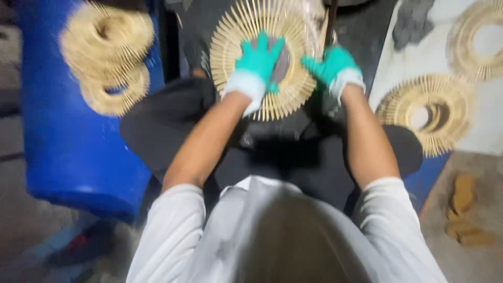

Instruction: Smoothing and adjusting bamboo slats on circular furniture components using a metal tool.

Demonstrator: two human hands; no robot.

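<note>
**Desk:** Hands first. What are they doing?

**Photographer:** Both wear teal gloves with white cuffs. Left hand (258,62) lies spread, fingers splayed, flat on the middle of a sunburst ring of pale sticks (246,26) propped above the person's dark-trousered knees. Right hand (331,64) is curled at the ring's right edge; blur keeps me from telling whether it actually grips the sticks or only rests there.

**Desk:** Any hazard worth a line?

**Photographer:** My judgement only: the sticks look thin and stiff, fanned out radially round an open centre, so hard pressure from the flat palm could snap or splay a few, and the ring could slide off the knees if the right hand's hold is loose.

**Desk:** Surroundings?

**Photographer:** Stack of similar rings (107,57), straw-coloured and bristly, rests on a smooth blue barrel (68,152) at left. Two more rings (445,118) lie on a white sheet (487,136) at right, beside a grey cloth (413,22). Rough concrete floor below.
</note>
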